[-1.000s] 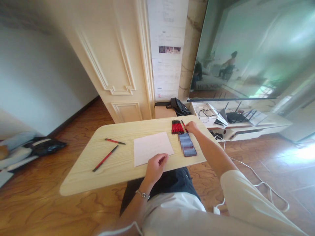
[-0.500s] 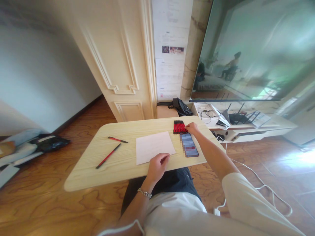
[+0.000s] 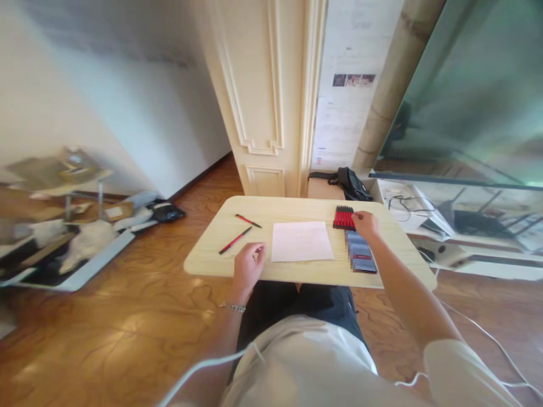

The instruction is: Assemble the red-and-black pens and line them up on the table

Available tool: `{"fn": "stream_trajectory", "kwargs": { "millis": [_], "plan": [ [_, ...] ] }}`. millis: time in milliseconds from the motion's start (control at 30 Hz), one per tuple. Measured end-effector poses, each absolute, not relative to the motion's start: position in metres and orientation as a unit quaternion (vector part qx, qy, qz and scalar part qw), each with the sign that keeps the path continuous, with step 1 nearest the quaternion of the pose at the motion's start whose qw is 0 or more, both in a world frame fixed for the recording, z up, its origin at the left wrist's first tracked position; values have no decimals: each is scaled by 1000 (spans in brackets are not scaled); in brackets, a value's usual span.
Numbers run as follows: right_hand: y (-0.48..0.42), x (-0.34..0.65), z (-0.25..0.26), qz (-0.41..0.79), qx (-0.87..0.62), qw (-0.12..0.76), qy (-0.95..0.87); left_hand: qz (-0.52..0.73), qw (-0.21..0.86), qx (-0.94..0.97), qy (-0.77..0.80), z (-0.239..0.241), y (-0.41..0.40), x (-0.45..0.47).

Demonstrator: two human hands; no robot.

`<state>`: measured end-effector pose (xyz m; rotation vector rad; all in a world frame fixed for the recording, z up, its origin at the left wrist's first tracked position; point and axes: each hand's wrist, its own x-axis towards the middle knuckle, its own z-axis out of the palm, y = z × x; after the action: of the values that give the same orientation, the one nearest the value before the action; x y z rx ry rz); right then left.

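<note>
A small light wooden table (image 3: 212, 257) stands over my lap. On it lie a white sheet of paper (image 3: 301, 241), a row of several red-and-black pens (image 3: 344, 217) and a phone (image 3: 360, 254). My right hand (image 3: 365, 223) rests against the right end of the pen row, fingers curled on it. My left hand (image 3: 248, 265) hovers over the table's near edge, left of the paper, fingers loosely curled with nothing in them. Two loose red-and-black pens (image 3: 235, 239) lie further left.
A cream panelled door (image 3: 263, 85) and a wall poster (image 3: 345, 113) rise behind the table. A black bag (image 3: 350, 182) lies on a box. A low white cabinet (image 3: 462, 226) with cables sits at right. Clutter and a tray (image 3: 68, 249) lie on the wooden floor at left.
My head has turned left, so the table sits further right in view. My left hand has left the paper's near edge and moved left toward the loose pens. My right hand stays at the pen row.
</note>
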<state>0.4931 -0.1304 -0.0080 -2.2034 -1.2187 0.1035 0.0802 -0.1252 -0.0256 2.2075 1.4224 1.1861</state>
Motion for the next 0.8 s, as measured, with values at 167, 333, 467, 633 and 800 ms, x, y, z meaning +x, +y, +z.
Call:
{"fn": "stream_trajectory", "kwargs": {
  "millis": [167,333,467,633,800],
  "plan": [
    [-166,400,-25,56,-733,367,-570,313,-5,750,583,-17,-92,17],
    [-182,340,-48,29,-677,356,-644,228,-27,741,631,-20,-77,4],
    [-180,338,-56,32,-680,343,-647,220,-15,726,651,-28,-72,2],
    [-183,339,-51,41,-696,317,-643,241,10,732,638,-33,-75,-7],
    [-184,335,-48,50,-694,312,-647,268,61,721,635,-33,-91,-3]
  ]
}}
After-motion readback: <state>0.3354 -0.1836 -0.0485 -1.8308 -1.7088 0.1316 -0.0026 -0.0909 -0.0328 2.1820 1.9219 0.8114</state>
